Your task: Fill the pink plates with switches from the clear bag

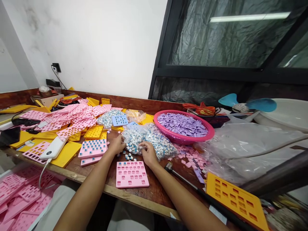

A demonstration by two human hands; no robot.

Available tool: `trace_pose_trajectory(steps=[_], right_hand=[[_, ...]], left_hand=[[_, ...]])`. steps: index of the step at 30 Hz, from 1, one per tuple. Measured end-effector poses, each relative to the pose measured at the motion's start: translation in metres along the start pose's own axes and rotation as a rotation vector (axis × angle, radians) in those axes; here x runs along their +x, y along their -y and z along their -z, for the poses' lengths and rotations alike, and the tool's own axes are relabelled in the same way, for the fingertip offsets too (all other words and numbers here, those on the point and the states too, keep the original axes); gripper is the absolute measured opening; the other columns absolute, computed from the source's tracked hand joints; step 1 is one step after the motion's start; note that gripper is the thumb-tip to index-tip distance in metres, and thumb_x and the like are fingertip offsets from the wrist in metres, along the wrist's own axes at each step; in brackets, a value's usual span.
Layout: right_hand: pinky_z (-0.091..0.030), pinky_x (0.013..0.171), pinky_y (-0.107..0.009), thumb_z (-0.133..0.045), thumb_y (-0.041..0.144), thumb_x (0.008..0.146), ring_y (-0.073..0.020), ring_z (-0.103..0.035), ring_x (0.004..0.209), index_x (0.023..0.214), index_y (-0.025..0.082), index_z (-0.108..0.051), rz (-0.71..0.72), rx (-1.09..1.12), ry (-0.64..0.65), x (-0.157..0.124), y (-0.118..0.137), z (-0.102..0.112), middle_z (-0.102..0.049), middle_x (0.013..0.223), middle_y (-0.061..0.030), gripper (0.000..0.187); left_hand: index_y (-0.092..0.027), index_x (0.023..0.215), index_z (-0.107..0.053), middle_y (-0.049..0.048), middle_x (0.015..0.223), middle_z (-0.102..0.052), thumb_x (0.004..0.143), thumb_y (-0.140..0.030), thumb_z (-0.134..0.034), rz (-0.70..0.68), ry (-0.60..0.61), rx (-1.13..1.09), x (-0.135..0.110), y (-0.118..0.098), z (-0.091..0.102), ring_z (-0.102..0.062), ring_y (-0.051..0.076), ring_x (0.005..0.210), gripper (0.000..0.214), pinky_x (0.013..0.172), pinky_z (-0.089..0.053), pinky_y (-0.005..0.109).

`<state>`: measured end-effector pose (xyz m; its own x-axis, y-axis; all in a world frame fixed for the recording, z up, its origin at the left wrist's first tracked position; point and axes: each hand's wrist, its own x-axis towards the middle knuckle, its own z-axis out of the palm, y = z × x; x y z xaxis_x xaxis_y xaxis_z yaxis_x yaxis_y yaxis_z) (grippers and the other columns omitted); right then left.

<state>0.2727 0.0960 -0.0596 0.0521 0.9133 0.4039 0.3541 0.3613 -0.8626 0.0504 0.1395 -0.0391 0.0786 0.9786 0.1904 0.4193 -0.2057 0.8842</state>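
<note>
A clear plastic bag (pixel 154 139) full of small white-and-blue key switches lies on the table in front of me. My left hand (pixel 117 145) is closed at the bag's left edge, its fingertips partly hidden. At the bag's near side, my right hand (pixel 148 152) has its fingers curled and pinched on the plastic. Several loose switches (pixel 130 157) lie between the hands. Closer to me is a pink keypad plate (pixel 132 175) with square sockets; switches sit in the top-left ones. Left of my left forearm, a pink plate filled with blue switches (pixel 93 147) rests on another pink plate.
A pink basket (pixel 211 133) of purple pieces stands behind right. A hammer (pixel 169 166) and a yellow plate (pixel 237 199) lie to the right. Pink grid plates (pixel 72 115) pile up at left, near a white power bank (pixel 53 147). Crumpled plastic (pixel 226 150) covers the right side.
</note>
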Motion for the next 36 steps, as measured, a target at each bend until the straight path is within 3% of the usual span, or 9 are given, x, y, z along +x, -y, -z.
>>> trace_pose_trajectory(steps=[5,9,15,22,28,33,36], right_hand=[[-0.056,0.086,-0.040,-0.055,0.026,0.079,-0.0240,-0.071,0.090,0.096,0.018,-0.069,-0.011,0.109,-0.002,0.001,0.003,0.001,-0.075,0.095,-0.0072,0.023],[-0.056,0.093,-0.042,-0.057,0.030,0.084,-0.0252,-0.072,0.097,0.101,0.018,-0.069,-0.015,0.160,0.005,0.002,0.007,0.004,-0.076,0.098,-0.0095,0.023],[-0.058,0.091,-0.044,-0.073,0.030,0.071,-0.0287,-0.066,0.115,0.120,0.020,-0.061,-0.076,0.154,0.015,0.002,-0.002,0.002,-0.067,0.127,-0.0144,0.052],[-0.056,0.097,-0.045,-0.064,0.022,0.074,-0.0256,-0.071,0.105,0.110,0.018,-0.061,-0.073,0.140,0.034,0.003,-0.010,0.003,-0.072,0.114,-0.0133,0.037],[-0.047,0.109,-0.047,-0.063,0.014,0.067,-0.0259,-0.062,0.123,0.128,0.022,-0.054,-0.031,0.077,0.037,0.000,-0.009,0.000,-0.064,0.133,-0.0119,0.062],[-0.056,0.095,-0.041,-0.056,0.010,0.066,-0.0255,-0.071,0.106,0.112,0.019,-0.064,0.029,0.042,0.063,0.004,-0.003,0.004,-0.074,0.112,-0.0096,0.047],[-0.054,0.099,-0.043,-0.051,0.011,0.070,-0.0254,-0.070,0.102,0.103,0.019,-0.069,0.090,-0.018,0.038,0.005,0.004,0.008,-0.075,0.105,-0.0072,0.038]], left_hand=[[-0.019,0.096,-0.056,-0.0043,0.068,-0.058,0.070,-0.012,-0.064,-0.052,0.151,-0.133,0.002,0.000,-0.011,-0.056,0.014,0.063,0.028,0.060,-0.040,0.023],[-0.019,0.087,-0.053,-0.0030,0.075,-0.060,0.068,-0.015,-0.065,-0.099,0.213,-0.304,0.003,0.001,-0.020,-0.058,0.014,0.072,0.023,0.065,-0.043,0.022],[-0.018,0.080,-0.052,-0.0028,0.077,-0.060,0.070,-0.019,-0.067,-0.090,0.202,-0.455,0.004,0.003,-0.022,-0.056,0.013,0.076,0.019,0.070,-0.044,0.022],[-0.019,0.089,-0.054,-0.0011,0.084,-0.062,0.069,-0.026,-0.073,-0.012,0.310,-0.548,-0.003,-0.004,-0.022,-0.059,0.014,0.076,0.029,0.068,-0.047,0.023],[-0.020,0.097,-0.051,-0.0007,0.088,-0.062,0.066,-0.022,-0.068,-0.004,0.315,-0.567,-0.003,-0.007,-0.027,-0.060,0.012,0.075,0.035,0.066,-0.046,0.021],[-0.019,0.099,-0.053,-0.0007,0.090,-0.063,0.061,-0.015,-0.067,-0.071,0.279,-0.484,-0.001,-0.005,-0.028,-0.060,0.013,0.080,0.041,0.068,-0.044,0.021],[-0.019,0.099,-0.054,-0.0018,0.084,-0.063,0.061,-0.014,-0.068,-0.090,0.260,-0.387,0.000,-0.006,-0.027,-0.060,0.014,0.076,0.041,0.066,-0.044,0.022]])
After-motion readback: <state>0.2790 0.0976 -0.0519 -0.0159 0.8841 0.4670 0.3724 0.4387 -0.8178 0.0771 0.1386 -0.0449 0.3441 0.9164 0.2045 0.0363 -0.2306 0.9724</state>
